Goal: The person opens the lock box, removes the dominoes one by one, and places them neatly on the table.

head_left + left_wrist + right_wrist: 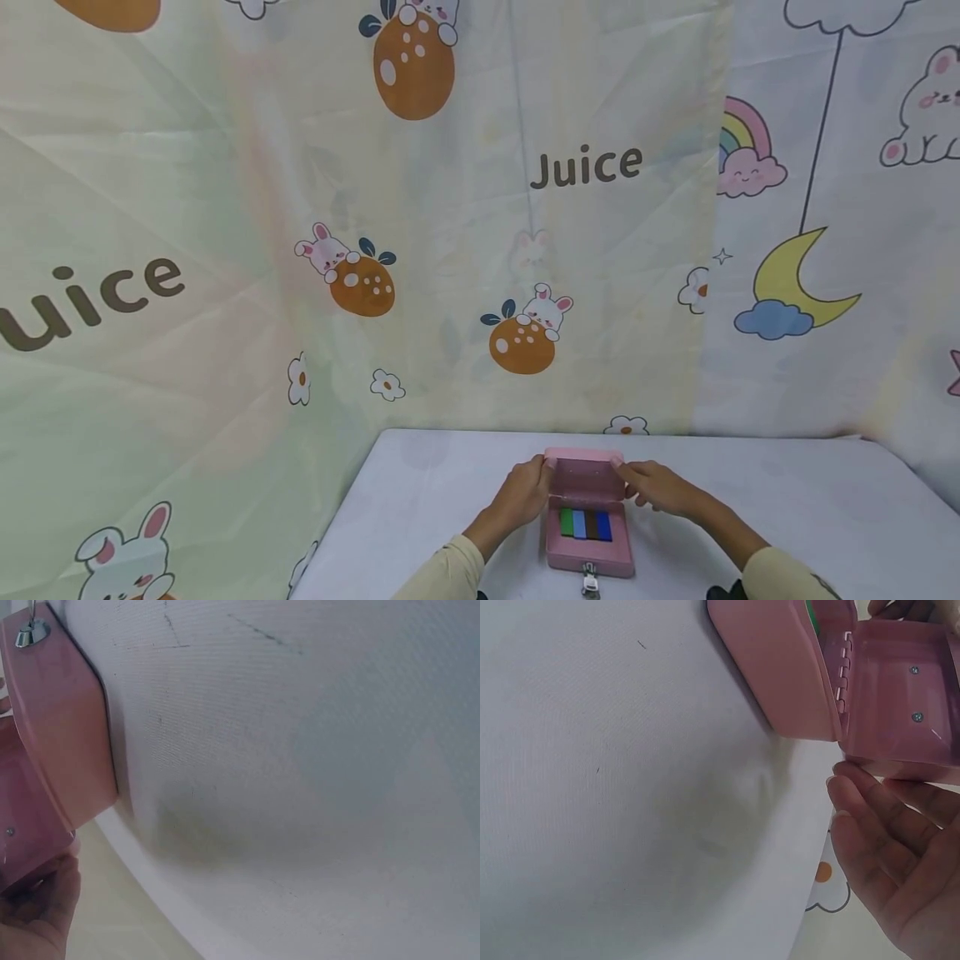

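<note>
A pink box (591,560) stands on the table with its hinged lid (588,479) raised. Inside lies a row of several flat coloured pieces (592,526): green, light blue, brown and blue. My left hand (519,493) holds the lid's left side near the top corner. On the opposite side, my right hand (663,487) grips the lid's right edge, thumb near the top corner. In the right wrist view, my right fingers (889,825) lie along the lid's side, beside the hinge (844,671). A metal lock with a key (590,581) sits at the box's front.
The white table (435,483) extends to both sides of the box. Behind it and at the left and right hang printed cloth sheets (450,208) with rabbits, oranges and flowers. The table's far edge runs close behind the lid.
</note>
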`<action>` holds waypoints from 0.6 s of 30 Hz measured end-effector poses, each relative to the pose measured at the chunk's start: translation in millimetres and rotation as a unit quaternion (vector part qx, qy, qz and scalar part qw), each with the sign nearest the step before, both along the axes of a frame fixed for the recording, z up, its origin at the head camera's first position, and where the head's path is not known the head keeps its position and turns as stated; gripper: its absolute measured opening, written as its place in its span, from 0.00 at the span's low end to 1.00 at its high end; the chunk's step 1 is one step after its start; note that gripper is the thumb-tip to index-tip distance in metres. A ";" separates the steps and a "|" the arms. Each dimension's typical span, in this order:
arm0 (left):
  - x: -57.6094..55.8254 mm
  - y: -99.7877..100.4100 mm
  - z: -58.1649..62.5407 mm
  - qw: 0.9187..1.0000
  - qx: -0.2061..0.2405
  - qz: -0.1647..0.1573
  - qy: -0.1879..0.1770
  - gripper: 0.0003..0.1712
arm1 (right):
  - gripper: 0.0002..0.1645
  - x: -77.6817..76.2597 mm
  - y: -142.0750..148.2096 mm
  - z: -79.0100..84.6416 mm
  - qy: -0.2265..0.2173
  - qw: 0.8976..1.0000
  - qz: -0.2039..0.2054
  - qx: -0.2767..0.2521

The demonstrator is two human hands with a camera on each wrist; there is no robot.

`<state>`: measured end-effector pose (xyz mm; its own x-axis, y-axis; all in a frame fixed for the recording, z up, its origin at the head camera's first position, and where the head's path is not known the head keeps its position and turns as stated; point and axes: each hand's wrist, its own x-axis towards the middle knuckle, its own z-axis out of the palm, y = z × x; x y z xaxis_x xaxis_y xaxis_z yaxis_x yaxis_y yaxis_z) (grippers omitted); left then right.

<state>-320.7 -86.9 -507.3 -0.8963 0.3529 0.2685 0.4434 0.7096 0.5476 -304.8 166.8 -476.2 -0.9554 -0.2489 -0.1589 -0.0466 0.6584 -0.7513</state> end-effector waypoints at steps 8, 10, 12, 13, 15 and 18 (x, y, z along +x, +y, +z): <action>1.9 -1.0 -0.4 1.000 0.009 -0.001 -0.021 0.37 | 0.42 2.2 -1.3 -0.1 -0.001 1.000 -0.009 0.006; 3.6 -1.6 -0.6 0.999 0.014 0.000 -0.042 0.39 | 0.42 3.1 -0.9 -0.3 -0.001 1.000 -0.008 0.006; 5.6 -2.3 -1.0 0.998 0.018 0.002 -0.061 0.41 | 0.42 4.5 0.4 -1.0 -0.003 1.000 -0.005 0.007; 6.5 -2.9 -1.2 0.997 0.020 0.002 -0.070 0.41 | 0.42 5.4 1.2 -1.6 -0.004 1.000 -0.003 0.009; 8.2 -4.3 -3.0 0.997 0.021 0.003 -0.080 0.42 | 0.42 7.1 2.9 -3.7 -0.002 1.000 0.002 0.016; 9.9 -6.5 -6.3 0.996 0.017 0.000 -0.084 0.41 | 0.41 9.7 5.7 -8.3 0.008 1.000 0.008 0.029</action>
